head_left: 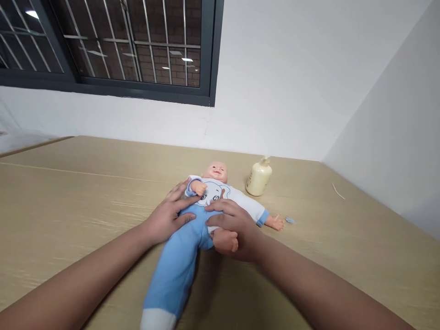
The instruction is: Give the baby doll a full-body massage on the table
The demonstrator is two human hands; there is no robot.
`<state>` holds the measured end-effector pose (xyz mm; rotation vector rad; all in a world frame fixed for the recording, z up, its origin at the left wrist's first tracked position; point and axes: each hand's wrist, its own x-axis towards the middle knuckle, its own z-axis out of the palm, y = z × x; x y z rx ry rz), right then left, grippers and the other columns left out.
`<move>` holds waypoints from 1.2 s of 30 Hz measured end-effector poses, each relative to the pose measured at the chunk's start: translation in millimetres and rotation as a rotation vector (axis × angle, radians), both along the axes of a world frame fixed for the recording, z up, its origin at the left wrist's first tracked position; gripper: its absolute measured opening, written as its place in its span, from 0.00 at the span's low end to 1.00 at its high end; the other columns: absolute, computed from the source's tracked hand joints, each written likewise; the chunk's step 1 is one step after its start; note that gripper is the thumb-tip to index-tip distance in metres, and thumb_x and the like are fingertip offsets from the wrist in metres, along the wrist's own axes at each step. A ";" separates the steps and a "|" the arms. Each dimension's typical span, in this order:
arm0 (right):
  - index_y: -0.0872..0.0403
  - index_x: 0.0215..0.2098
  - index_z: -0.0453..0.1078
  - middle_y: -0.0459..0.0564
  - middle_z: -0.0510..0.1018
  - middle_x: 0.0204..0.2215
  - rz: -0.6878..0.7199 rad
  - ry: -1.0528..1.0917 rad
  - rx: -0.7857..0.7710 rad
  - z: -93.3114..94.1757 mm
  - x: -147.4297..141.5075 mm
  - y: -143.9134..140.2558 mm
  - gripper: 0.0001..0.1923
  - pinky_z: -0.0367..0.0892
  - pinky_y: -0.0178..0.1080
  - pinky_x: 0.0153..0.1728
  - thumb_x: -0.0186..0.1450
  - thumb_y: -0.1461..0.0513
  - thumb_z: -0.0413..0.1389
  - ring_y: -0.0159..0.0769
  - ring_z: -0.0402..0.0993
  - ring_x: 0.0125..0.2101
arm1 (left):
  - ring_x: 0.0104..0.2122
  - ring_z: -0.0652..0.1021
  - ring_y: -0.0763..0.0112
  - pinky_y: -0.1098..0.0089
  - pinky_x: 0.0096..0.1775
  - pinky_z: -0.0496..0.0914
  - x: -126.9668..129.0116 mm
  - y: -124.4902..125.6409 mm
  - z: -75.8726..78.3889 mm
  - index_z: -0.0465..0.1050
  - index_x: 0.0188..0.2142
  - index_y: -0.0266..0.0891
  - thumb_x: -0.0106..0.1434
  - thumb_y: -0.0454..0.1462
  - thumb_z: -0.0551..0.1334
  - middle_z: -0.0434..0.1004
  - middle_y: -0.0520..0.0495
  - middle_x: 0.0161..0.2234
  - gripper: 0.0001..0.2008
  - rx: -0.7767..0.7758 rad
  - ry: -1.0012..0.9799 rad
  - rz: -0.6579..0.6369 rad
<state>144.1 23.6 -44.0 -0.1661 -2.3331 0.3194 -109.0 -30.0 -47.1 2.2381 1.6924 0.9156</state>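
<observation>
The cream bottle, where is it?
In the head view, the cream bottle stands on the table, right of the doll's head and beyond its outstretched arm.

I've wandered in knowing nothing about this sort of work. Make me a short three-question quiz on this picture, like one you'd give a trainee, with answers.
1. Which of the person's hands is nearer the bottle?

2. True or false: the doll lies face down.

3. What colour are the doll's trousers?
A) Red
B) Blue
C) Green

Key
1. The right hand.
2. False: its face is turned up.
3. B.
</observation>
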 end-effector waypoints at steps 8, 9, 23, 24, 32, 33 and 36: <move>0.48 0.45 0.72 0.48 0.79 0.51 0.095 -0.024 0.126 28.3 4.3 -50.6 0.13 0.62 0.49 0.59 0.65 0.52 0.58 0.45 0.69 0.58 | 0.62 0.70 0.47 0.52 0.64 0.62 -8.6 5.5 -10.8 0.62 0.67 0.43 0.54 0.56 0.69 0.70 0.39 0.61 0.45 -0.164 -0.301 0.190; 0.47 0.45 0.72 0.45 0.80 0.50 0.139 -0.064 0.162 27.3 2.6 -59.4 0.14 0.62 0.48 0.58 0.66 0.50 0.57 0.44 0.69 0.57 | 0.62 0.70 0.47 0.52 0.64 0.63 -9.8 6.0 -10.8 0.59 0.69 0.42 0.53 0.57 0.69 0.71 0.39 0.61 0.48 -0.196 -0.313 0.195; 0.46 0.40 0.72 0.39 0.80 0.40 0.222 -0.161 0.285 16.4 -9.5 -92.7 0.07 0.64 0.40 0.47 0.73 0.56 0.53 0.32 0.73 0.45 | 0.65 0.65 0.41 0.46 0.63 0.62 -10.6 1.5 -7.2 0.54 0.71 0.42 0.57 0.60 0.65 0.63 0.34 0.65 0.49 -0.167 -0.112 0.238; 0.47 0.40 0.72 0.42 0.80 0.40 0.167 -0.142 0.260 31.4 -4.3 -90.5 0.07 0.64 0.41 0.49 0.72 0.57 0.53 0.34 0.73 0.46 | 0.67 0.60 0.38 0.43 0.63 0.61 -10.4 0.6 -6.5 0.56 0.70 0.44 0.58 0.59 0.64 0.61 0.34 0.66 0.46 -0.126 -0.051 0.243; 0.50 0.47 0.71 0.55 0.74 0.54 0.081 -0.133 0.070 36.1 13.0 -18.3 0.14 0.65 0.49 0.59 0.63 0.65 0.57 0.43 0.69 0.57 | 0.72 0.44 0.43 0.40 0.67 0.45 -8.1 3.0 1.0 0.65 0.66 0.51 0.71 0.51 0.55 0.45 0.45 0.73 0.26 0.105 0.333 -0.021; 0.50 0.47 0.71 0.56 0.73 0.55 0.079 -0.114 0.056 26.0 11.4 -9.0 0.14 0.64 0.51 0.59 0.62 0.65 0.57 0.44 0.69 0.57 | 0.72 0.44 0.44 0.41 0.68 0.47 -7.3 3.1 1.6 0.65 0.66 0.50 0.71 0.51 0.54 0.46 0.45 0.73 0.27 0.098 0.324 -0.026; 0.50 0.48 0.71 0.57 0.72 0.57 0.069 -0.101 0.015 7.6 8.2 3.6 0.16 0.62 0.53 0.61 0.61 0.65 0.58 0.46 0.68 0.59 | 0.71 0.47 0.45 0.46 0.67 0.53 -5.8 2.2 0.4 0.65 0.66 0.49 0.71 0.51 0.54 0.48 0.43 0.72 0.27 0.053 0.246 -0.018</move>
